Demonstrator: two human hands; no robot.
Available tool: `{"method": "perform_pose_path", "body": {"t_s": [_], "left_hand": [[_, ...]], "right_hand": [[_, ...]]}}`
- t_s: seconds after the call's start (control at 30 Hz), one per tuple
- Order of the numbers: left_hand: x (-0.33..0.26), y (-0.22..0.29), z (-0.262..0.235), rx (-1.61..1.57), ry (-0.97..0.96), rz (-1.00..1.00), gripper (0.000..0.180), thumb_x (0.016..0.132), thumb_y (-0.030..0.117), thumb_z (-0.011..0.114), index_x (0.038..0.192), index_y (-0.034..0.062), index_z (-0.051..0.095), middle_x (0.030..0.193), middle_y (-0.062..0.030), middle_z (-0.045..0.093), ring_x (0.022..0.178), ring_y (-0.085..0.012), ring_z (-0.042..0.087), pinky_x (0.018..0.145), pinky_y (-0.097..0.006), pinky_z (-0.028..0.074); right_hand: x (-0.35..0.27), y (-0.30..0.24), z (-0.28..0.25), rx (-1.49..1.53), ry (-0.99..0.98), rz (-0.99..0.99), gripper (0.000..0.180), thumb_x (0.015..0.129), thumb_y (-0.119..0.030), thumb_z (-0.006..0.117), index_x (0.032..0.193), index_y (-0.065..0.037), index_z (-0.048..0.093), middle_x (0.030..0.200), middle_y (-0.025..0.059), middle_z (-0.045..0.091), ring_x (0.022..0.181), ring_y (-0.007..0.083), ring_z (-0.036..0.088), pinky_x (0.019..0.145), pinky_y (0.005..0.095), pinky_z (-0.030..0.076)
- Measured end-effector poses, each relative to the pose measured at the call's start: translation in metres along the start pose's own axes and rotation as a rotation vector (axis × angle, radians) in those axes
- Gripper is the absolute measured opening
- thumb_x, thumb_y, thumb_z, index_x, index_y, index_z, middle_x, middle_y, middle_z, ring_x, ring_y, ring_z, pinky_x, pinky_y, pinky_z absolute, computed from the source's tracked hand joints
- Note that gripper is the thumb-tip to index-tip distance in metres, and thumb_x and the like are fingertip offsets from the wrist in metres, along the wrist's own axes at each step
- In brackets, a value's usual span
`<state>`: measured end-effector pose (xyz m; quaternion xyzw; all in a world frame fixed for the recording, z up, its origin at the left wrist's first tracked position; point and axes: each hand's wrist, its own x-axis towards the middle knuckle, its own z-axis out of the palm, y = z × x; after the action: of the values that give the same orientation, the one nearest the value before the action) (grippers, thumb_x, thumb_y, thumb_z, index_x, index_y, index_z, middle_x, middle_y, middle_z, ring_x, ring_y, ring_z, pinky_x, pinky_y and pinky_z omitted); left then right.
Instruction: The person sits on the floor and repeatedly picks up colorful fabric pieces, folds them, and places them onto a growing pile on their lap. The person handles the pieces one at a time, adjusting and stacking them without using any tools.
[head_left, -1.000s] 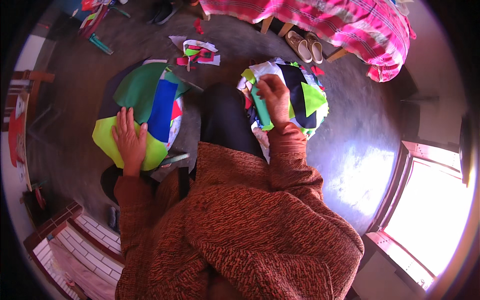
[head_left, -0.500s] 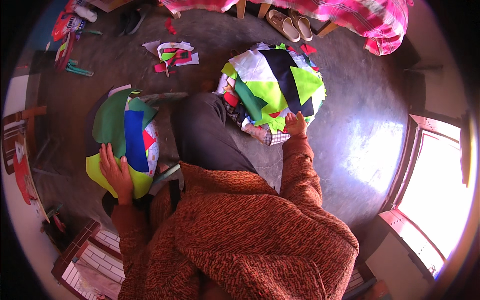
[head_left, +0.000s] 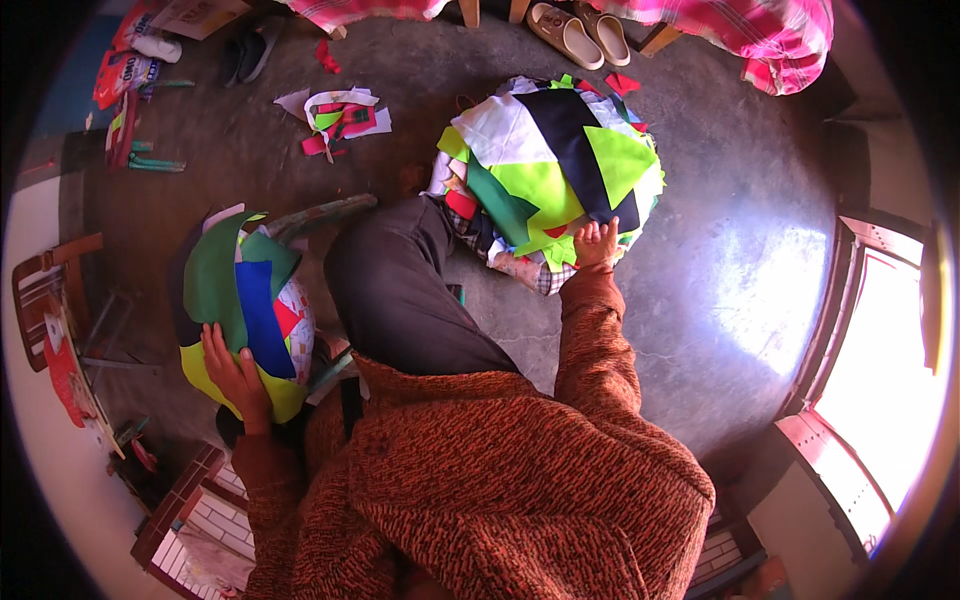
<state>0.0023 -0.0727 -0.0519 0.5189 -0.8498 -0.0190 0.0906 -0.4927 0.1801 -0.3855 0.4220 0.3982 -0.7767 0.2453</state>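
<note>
Grey floor point(head_left: 730, 190), whitened by glare at right. Pink cloth point(head_left: 780, 35), cut off by the upper edge. Domed heap point(head_left: 530, 188) of fabric, right of the dark knee point(head_left: 390, 255): white, lime and green patches crossed by a black band point(head_left: 570, 145), with checked and red pieces at its ragged rim; underside hidden. Smaller stack point(head_left: 240, 290), left of the knee: green, blue and lime pieces over printed fabric; its support cannot be made out. Left hand point(head_left: 240, 380) covers part of it, fingers extended together, thumb apart. Right hand point(head_left: 597, 244), at the heap's near edge, fingers bunched at the black band; whether they pinch it cannot be told. Scraps point(head_left: 345, 120) lie tangled beyond.
</note>
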Motion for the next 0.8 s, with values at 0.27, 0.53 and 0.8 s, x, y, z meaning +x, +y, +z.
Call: {"method": "perform_pose_path", "body": {"t_s": [0.27, 0.53, 0.8], "left_hand": [[-0.005, 0.003, -0.001, -0.028, 0.004, -0.044, 0.052, 0.090, 0.029, 0.041, 0.131, -0.0018, 0.040, 0.139, -0.0223, 0.035, 0.129, -0.0387, 0.031, 0.105, -0.046, 0.021], [-0.009, 0.006, -0.007, -0.024, 0.015, -0.050, 0.052, 0.091, 0.031, 0.040, 0.131, -0.0018, 0.040, 0.139, -0.0221, 0.035, 0.129, -0.0381, 0.032, 0.105, -0.046, 0.021], [-0.004, 0.005, -0.003, -0.029, 0.000, -0.044, 0.053, 0.091, 0.033, 0.039, 0.131, -0.0017, 0.040, 0.139, -0.0214, 0.036, 0.129, -0.0372, 0.031, 0.106, -0.045, 0.021]], "right_hand": [[0.019, -0.017, 0.021, -0.648, 0.120, -0.238, 0.044, 0.079, -0.041, 0.069, 0.109, -0.012, 0.055, 0.078, 0.0016, 0.050, 0.073, 0.0157, 0.049, 0.067, 0.0339, 0.047], [0.057, 0.013, -0.018, -1.163, -0.044, -0.558, 0.066, 0.078, -0.017, 0.065, 0.137, -0.017, 0.034, 0.111, 0.0107, 0.055, 0.104, 0.0243, 0.054, 0.090, 0.0432, 0.042], [-0.050, -0.026, 0.080, -0.530, 0.504, -0.243, 0.065, 0.065, -0.024, 0.079, 0.120, -0.001, 0.055, 0.102, 0.0196, 0.063, 0.090, 0.0313, 0.061, 0.085, 0.0380, 0.047]]}}
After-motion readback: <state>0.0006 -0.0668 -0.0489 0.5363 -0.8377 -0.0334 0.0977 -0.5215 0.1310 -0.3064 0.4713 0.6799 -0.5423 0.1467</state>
